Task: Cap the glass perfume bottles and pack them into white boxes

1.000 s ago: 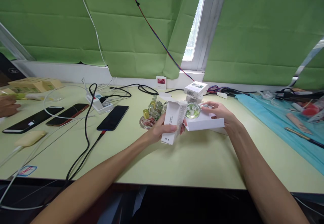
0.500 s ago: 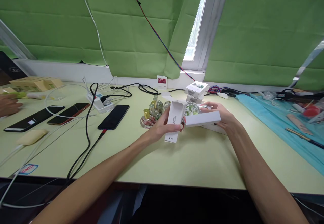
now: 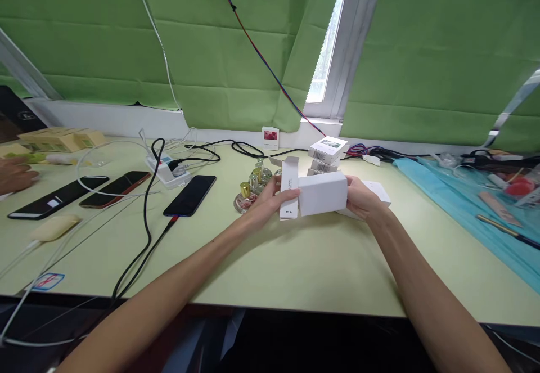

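Observation:
My left hand (image 3: 269, 201) is closed on a narrow white carton (image 3: 289, 184) held upright, its printed side facing me and a flap sticking out at the top. Between my right hand's (image 3: 361, 198) fingers is a white inner box (image 3: 323, 194); its plain face is towards me, and its left end meets the carton's edge. Whether it has entered the carton I cannot tell, and what it carries is hidden. Just behind my left hand stand several small glass perfume bottles (image 3: 245, 197) with gold and silver caps. Another white box (image 3: 378, 192) lies on the table behind my right hand.
White boxes (image 3: 324, 153) are stacked behind my hands, and a small picture box (image 3: 270, 138) stands by the wall. Left are phones (image 3: 189, 196), a power strip (image 3: 169, 173), cables and another person's hand (image 3: 17, 176). Blue plastic sheeting (image 3: 455, 204) covers the right side.
My right hand has turned the inner box so its broad plain face shows, and brought it against the carton. The round glass bottle seen behind it is now hidden. The carton has become more upright.

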The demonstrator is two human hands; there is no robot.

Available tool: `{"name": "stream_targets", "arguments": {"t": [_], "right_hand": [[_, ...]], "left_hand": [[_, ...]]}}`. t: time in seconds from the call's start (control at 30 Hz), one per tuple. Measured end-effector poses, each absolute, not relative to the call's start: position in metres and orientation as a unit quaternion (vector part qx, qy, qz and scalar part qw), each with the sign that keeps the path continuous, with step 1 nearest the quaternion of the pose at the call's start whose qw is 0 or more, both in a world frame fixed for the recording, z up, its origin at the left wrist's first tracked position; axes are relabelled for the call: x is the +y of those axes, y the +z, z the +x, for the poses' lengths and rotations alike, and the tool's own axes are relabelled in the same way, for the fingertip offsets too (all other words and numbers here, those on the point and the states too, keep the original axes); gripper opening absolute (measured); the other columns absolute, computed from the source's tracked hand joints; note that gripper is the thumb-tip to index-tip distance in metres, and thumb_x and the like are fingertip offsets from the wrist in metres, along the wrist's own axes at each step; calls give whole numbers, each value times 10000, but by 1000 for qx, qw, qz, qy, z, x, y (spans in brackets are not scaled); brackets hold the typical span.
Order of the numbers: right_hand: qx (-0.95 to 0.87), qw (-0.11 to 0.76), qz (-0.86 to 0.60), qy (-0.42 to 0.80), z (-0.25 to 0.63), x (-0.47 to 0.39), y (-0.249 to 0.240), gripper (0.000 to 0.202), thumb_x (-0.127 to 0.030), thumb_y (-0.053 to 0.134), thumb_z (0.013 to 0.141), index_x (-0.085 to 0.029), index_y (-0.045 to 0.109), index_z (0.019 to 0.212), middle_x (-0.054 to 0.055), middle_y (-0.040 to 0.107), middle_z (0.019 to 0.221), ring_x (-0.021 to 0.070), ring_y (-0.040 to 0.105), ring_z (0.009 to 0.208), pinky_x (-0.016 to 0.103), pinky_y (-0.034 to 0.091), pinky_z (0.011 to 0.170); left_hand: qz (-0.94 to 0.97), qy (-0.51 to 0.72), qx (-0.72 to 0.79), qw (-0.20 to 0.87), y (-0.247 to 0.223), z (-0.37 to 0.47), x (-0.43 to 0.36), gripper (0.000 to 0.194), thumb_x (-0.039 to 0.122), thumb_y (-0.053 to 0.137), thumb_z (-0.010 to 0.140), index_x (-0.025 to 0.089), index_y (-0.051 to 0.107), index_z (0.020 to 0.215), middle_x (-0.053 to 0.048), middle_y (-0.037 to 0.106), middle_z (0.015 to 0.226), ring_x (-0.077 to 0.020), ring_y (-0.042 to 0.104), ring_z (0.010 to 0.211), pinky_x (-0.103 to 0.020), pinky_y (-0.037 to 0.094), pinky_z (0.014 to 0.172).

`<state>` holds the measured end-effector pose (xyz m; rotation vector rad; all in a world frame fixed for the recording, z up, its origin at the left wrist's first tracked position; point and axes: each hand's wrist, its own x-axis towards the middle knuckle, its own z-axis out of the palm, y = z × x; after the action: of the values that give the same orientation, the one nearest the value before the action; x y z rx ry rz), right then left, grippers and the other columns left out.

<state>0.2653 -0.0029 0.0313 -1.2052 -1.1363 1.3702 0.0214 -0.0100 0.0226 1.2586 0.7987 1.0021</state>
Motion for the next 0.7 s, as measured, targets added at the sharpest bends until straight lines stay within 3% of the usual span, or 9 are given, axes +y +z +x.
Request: {"name": "stream_targets", "arguments": {"t": [0.4,0.7], "right_hand": [[-490,422,-509,569,255,-7,29,439,-92,826,522,-152,763,953,47,771,860,164,702,735,227,559,617],[-505,414,-529,542,249,-11,33,384,-104,767,568,-155,739,948,19,733,760,142,637,643,228,492,562]], "left_hand": [[487,374,355,705,24,14,0,442,426,792,799,183,594,1110,-95,695,1044,-210,697,857,-359,608,747],[525,377,415,641,36,8,0,510,445,836,731,226,592,1121,-71,683,1066,-224,685,864,-359,566,720]]}}
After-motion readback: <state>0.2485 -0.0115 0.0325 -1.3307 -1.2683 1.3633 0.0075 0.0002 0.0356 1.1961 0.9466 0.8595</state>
